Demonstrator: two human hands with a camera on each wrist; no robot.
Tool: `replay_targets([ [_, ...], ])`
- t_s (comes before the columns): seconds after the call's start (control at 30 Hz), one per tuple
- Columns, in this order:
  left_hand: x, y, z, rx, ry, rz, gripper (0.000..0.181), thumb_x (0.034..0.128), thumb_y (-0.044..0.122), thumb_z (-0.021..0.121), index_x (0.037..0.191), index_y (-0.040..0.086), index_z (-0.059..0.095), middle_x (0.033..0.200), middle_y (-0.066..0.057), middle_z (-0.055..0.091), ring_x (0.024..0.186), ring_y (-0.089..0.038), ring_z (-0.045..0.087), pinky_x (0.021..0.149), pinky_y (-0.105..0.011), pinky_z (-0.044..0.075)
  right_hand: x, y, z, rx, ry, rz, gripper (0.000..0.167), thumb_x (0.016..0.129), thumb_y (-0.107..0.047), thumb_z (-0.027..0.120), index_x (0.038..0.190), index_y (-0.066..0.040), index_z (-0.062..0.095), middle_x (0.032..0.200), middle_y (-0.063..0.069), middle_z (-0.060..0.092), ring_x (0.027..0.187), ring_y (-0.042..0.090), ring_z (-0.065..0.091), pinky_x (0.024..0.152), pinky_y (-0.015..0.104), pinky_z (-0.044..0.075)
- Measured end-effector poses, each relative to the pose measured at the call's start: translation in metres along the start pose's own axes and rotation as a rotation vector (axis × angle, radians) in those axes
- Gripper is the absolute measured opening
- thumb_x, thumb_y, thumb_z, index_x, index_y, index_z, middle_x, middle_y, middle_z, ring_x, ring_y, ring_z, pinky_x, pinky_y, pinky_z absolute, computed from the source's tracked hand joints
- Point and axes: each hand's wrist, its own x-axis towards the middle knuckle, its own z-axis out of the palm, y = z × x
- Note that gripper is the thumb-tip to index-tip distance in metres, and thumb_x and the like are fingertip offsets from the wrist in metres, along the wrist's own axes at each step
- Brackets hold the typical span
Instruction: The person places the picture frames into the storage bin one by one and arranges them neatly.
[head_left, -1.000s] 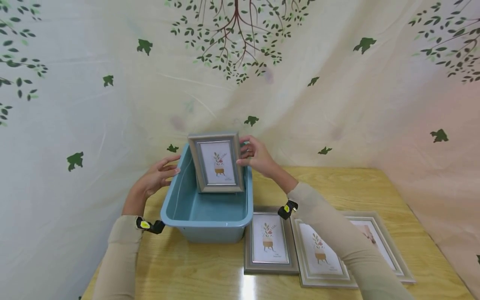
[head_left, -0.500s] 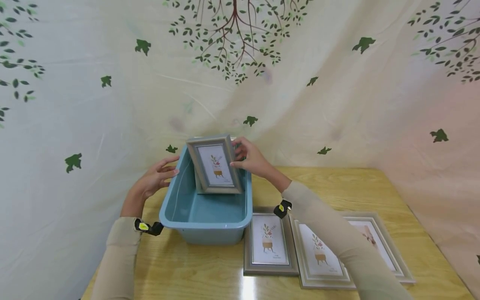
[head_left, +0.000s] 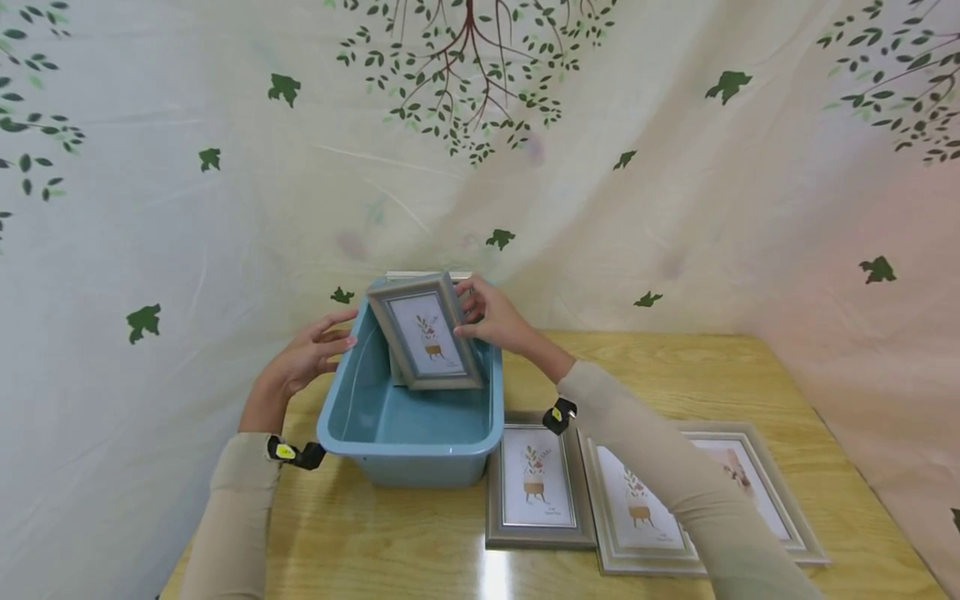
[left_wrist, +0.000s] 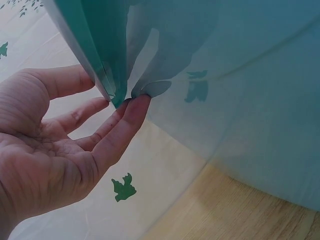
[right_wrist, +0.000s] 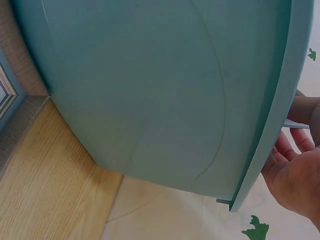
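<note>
A blue basin stands on the table, and a grey picture frame with a plant print leans inside it, its top tilted left. Behind that one, the light top edge of another frame shows. My right hand pinches the tilted frame's right edge. With relaxed fingers my left hand touches the basin's left rim; in the left wrist view the fingertips of that hand meet the basin wall. The right wrist view has my right hand partly hidden behind the basin rim.
To the right of the basin, a grey frame lies face up on the wooden table. Beside it lie a pale frame and a larger one, partly under my right sleeve. A printed cloth hangs behind.
My right hand has moved left with the frame, whose top has tilted left. The edge of the frame behind has come into view. My left hand has stayed at the rim.
</note>
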Motion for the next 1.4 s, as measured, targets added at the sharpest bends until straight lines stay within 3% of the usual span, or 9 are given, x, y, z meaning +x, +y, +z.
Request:
replay_targets([
  [0.47,0.0018,-0.0001,-0.0009,0.026,0.007,-0.015,0.071,0.1054,0.026,0.058,0.164,0.018,0.019,0.164,-0.023,0.031,0.109,0.002,0.061,0.087,-0.027,0.056,0.0011,-0.0038,0.0037,0.039,-0.016,0.025,0.052,0.083,0.008,0.078,0.127,-0.003,0.054,0.102,0.019,0.066,0.089,0.026,0.068,0.086,0.037,0.058],
  [0.63,0.0032,-0.0002,-0.0019,0.044,0.014,-0.02,0.071,0.105,0.028,0.058,0.164,0.02,0.021,0.164,-0.021,0.031,0.123,-0.009,0.056,0.088,-0.027,0.056,0.0004,-0.0042,0.0055,0.05,-0.022,0.038,0.05,0.084,0.005,0.079,0.126,-0.004,0.053,0.101,0.019,0.068,0.088,0.025,0.068,0.087,0.037,0.058],
  [0.87,0.0047,-0.0017,-0.0021,0.041,0.01,-0.016,0.07,0.1052,0.029,0.058,0.164,0.02,0.021,0.164,-0.021,0.03,0.118,-0.005,0.057,0.09,-0.028,0.055,-0.0011,-0.0045,0.0035,0.014,-0.077,0.025,0.047,0.085,0.004,0.078,0.126,-0.001,0.057,0.107,0.019,0.068,0.093,0.024,0.066,0.087,0.034,0.057],
  [1.17,0.0065,-0.0009,-0.0007,0.036,0.015,-0.033,0.07,0.1052,0.029,0.058,0.164,0.021,0.021,0.163,-0.021,0.031,0.129,-0.019,0.052,0.09,-0.031,0.056,-0.0027,0.0002,0.0056,0.045,-0.06,-0.015,0.047,0.085,0.005,0.078,0.127,0.0,0.058,0.102,0.017,0.066,0.088,0.021,0.065,0.086,0.031,0.057],
  [1.4,0.0056,-0.0018,-0.0021,0.036,0.005,-0.03,0.07,0.1057,0.029,0.057,0.164,0.023,0.02,0.164,-0.021,0.028,0.121,-0.006,0.054,0.09,-0.028,0.055,-0.0036,0.0,0.006,0.057,-0.108,-0.038,0.046,0.085,0.008,0.076,0.125,0.003,0.054,0.109,0.022,0.066,0.094,0.026,0.067,0.089,0.035,0.058],
])
